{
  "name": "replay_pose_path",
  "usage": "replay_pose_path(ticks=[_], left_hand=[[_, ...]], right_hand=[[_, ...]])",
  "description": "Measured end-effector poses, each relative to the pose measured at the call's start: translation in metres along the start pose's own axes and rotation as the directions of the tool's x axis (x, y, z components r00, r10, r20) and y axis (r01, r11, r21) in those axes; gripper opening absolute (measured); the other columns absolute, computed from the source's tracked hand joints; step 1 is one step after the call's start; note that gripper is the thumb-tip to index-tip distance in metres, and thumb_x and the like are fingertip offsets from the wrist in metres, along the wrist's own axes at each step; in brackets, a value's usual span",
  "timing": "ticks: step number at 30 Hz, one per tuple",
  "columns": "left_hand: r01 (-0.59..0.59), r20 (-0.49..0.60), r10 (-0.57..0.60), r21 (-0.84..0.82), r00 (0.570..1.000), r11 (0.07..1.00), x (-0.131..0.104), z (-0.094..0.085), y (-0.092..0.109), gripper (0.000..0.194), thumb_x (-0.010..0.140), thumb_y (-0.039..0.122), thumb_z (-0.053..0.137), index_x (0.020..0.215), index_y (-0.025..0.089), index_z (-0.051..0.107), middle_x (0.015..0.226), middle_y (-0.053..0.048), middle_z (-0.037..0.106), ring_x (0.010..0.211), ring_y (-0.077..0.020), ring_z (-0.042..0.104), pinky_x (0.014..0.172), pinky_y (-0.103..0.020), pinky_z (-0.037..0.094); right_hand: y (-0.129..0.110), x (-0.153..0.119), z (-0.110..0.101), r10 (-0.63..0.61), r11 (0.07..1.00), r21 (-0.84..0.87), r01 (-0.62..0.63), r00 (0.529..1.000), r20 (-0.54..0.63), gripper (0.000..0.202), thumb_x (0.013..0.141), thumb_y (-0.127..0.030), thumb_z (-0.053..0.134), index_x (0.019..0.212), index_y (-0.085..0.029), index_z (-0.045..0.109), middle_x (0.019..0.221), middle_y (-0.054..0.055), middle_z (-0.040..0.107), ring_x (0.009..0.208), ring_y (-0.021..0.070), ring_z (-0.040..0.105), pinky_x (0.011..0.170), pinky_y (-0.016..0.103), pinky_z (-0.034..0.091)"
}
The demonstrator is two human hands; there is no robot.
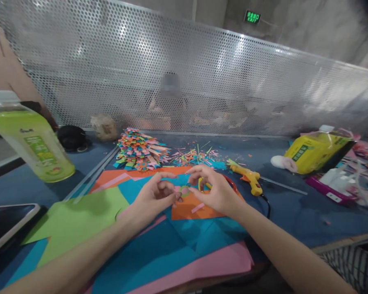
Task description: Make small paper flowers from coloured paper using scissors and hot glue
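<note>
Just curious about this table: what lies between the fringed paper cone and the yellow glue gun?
In the head view, colourful paper scraps lie scattered between the paper cone and the glue gun.

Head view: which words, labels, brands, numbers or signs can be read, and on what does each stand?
"EXIT": on the lit green exit sign, under Chinese characters that appear to read "安全出口".
Too blurred to read: the lettering on the green drink bottle at the left.
Too blurred to read: the green label on the yellow bottle at the right.
Too small to read: the marks on the purple box.
</note>
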State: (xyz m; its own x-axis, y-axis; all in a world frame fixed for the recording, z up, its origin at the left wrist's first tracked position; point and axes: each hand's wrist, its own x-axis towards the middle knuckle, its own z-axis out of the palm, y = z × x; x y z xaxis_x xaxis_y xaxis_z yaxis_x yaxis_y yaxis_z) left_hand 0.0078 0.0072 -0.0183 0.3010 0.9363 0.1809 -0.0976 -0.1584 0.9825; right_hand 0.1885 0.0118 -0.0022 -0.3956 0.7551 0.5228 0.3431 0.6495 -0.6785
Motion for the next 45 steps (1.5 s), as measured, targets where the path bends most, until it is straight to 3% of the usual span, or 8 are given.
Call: replay_pose_path(ticks=[8, 13, 17, 21, 24, 29, 41, 45], left_hand=[[0.040, -0.076, -0.049, -0.111, 0.996, 0.993, 0.003, 0.000, 0.003, 0.044, 0.057, 0.025, 0.072, 0.091, 0.017, 0.046, 0.057, 0.004, 0.062, 0.050, -0.0115, 0.059, 0.053, -0.023, 0.046], [0.075, -0.148, -0.098, -0.152, 0.984, 0.986, 0.005, -0.004, 0.003, 0.043, 0.057, 0.023, 0.072, 0.092, 0.016, 0.048, 0.058, 0.004, 0.063, 0.047, -0.0083, 0.058, 0.047, -0.017, 0.043], [0.095, -0.220, -0.156, -0.263, 0.963, 0.960, 0.006, -0.008, 0.002, 0.045, 0.053, 0.021, 0.075, 0.090, 0.017, 0.050, 0.058, 0.005, 0.062, 0.053, -0.0100, 0.061, 0.047, -0.016, 0.044], [0.106, -0.224, -0.164, -0.251, 0.961, 0.962, 0.007, -0.010, 0.001, 0.045, 0.052, 0.020, 0.076, 0.089, 0.015, 0.050, 0.057, 0.002, 0.062, 0.056, -0.0123, 0.062, 0.046, -0.017, 0.045], [0.095, -0.186, -0.136, -0.213, 0.973, 0.972, 0.008, -0.011, -0.003, 0.043, 0.057, 0.022, 0.074, 0.091, 0.017, 0.049, 0.059, 0.004, 0.061, 0.058, -0.0121, 0.063, 0.047, -0.017, 0.045], [0.076, -0.133, -0.090, -0.104, 0.987, 0.992, 0.008, -0.014, -0.006, 0.040, 0.062, 0.024, 0.071, 0.094, 0.019, 0.048, 0.064, 0.005, 0.061, 0.060, -0.0110, 0.063, 0.049, -0.016, 0.045], [-0.041, -0.026, 0.040, -0.040, 0.999, 0.998, 0.004, -0.006, 0.001, 0.035, 0.066, 0.024, 0.067, 0.094, 0.018, 0.046, 0.064, 0.004, 0.062, 0.056, -0.0100, 0.059, 0.051, -0.019, 0.044], [-0.075, 0.002, 0.075, 0.011, 0.997, 0.997, 0.001, -0.004, 0.000, 0.033, 0.068, 0.021, 0.065, 0.094, 0.019, 0.045, 0.064, 0.005, 0.060, 0.058, -0.0096, 0.058, 0.055, -0.021, 0.045]], right_hand=[[0.005, 0.002, -0.001, 0.010, 1.000, 0.022, -0.009, 0.999, -0.037, 0.025, 0.075, -0.016, 0.050, 0.099, -0.019, 0.048, 0.081, 0.002, 0.060, 0.073, 0.0118, 0.057, 0.057, 0.022, 0.043], [0.008, 0.005, -0.004, 0.101, 0.977, 0.184, -0.111, 0.993, 0.063, 0.022, 0.072, -0.016, 0.055, 0.094, -0.019, 0.052, 0.078, 0.001, 0.060, 0.073, 0.0116, 0.057, 0.061, 0.024, 0.044], [0.003, 0.006, -0.012, 0.112, 0.716, 0.650, -0.254, 0.961, 0.252, 0.028, 0.067, -0.018, 0.063, 0.092, -0.021, 0.054, 0.073, -0.002, 0.058, 0.056, 0.0077, 0.052, 0.049, 0.022, 0.044], [-0.002, 0.009, -0.020, 0.117, 0.481, 0.860, -0.168, 0.985, 0.127, 0.029, 0.061, -0.019, 0.069, 0.087, -0.022, 0.057, 0.065, -0.005, 0.054, 0.055, 0.0066, 0.050, 0.043, 0.017, 0.040], [0.004, 0.012, -0.020, 0.227, 0.533, 0.819, -0.215, 0.968, 0.107, 0.024, 0.061, -0.018, 0.069, 0.082, -0.019, 0.057, 0.062, -0.005, 0.054, 0.054, 0.0062, 0.051, 0.045, 0.018, 0.041], [0.020, 0.016, -0.009, 0.391, 0.769, 0.510, -0.385, 0.915, 0.102, 0.025, 0.058, -0.022, 0.071, 0.074, -0.016, 0.053, 0.060, -0.003, 0.059, 0.050, 0.0089, 0.055, 0.052, 0.023, 0.045], [0.014, 0.007, 0.006, 0.219, 0.946, 0.220, -0.240, 0.969, 0.115, 0.015, 0.076, -0.028, 0.053, 0.085, -0.016, 0.056, 0.079, 0.004, 0.061, 0.063, 0.0104, 0.055, 0.053, 0.021, 0.046], [0.014, 0.007, 0.007, 0.198, 0.967, 0.133, -0.215, 0.971, 0.132, 0.013, 0.077, -0.028, 0.052, 0.075, -0.016, 0.057, 0.069, 0.001, 0.058, 0.056, 0.0088, 0.052, 0.051, 0.020, 0.043]])
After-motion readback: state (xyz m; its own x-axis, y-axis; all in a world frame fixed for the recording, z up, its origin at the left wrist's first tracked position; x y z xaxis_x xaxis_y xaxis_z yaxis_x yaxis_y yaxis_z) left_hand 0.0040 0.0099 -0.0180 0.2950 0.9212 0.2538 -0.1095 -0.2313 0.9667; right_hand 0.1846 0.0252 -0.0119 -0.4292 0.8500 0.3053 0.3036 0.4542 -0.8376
